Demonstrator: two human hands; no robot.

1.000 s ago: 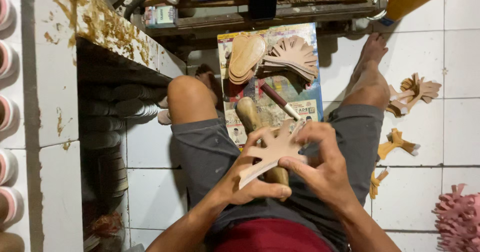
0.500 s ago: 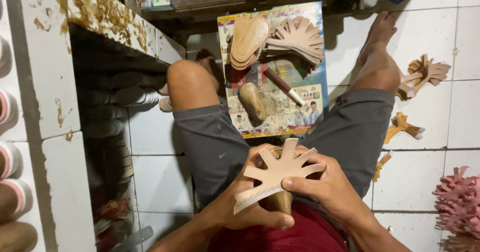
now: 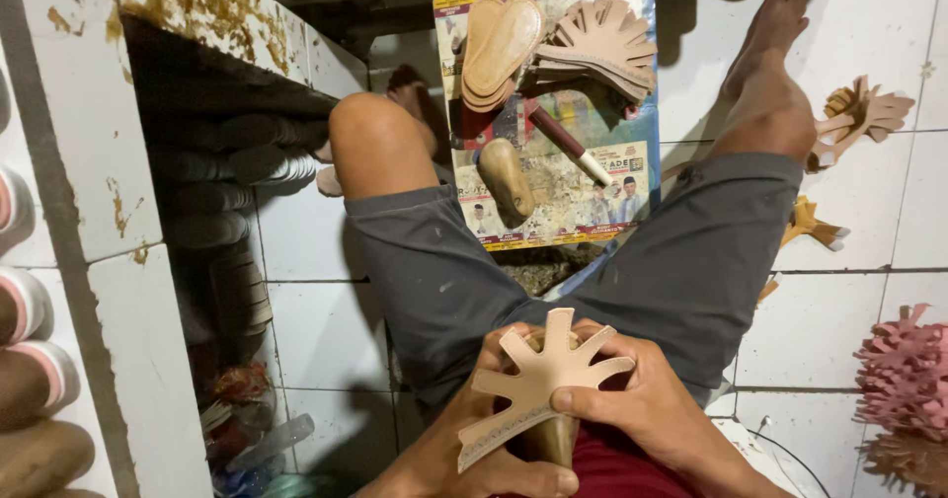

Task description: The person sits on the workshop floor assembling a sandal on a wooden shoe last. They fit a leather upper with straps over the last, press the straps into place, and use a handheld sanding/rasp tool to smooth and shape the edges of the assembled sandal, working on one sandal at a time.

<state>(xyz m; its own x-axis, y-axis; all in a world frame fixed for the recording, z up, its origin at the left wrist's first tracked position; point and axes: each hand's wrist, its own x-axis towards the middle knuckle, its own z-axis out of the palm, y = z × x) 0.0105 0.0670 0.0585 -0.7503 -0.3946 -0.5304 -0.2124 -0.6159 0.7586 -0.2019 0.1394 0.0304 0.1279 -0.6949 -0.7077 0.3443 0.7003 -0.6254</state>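
- We hold a tan leather piece [image 3: 541,380] with cut tabs like a fan, pressed over a wooden shoe form [image 3: 553,437], in our lap.
- Our left hand [image 3: 484,449] is curled shut around the form from below, thumb under the leather.
- Our right hand [image 3: 647,409] is closed on the leather too, its fingers [image 3: 592,399] pinching one tab flat.
- To do this well, we think the leather must sit straight on the form, and each tab should be pulled snug with no wrinkles.
- Well past our fingers, between our legs, lies a printed poster [image 3: 583,177] on the white tile floor [image 3: 849,310].
- On it are a stack of tan soles [image 3: 499,44], a fan of cut pieces [image 3: 607,44], another wooden form [image 3: 506,177] and a brush [image 3: 568,143].
- To the right of our fingers lie more cut pieces [image 3: 859,113] and a pink pile [image 3: 908,370].
- To the left is a stained shelf [image 3: 212,162] holding stacked soles.
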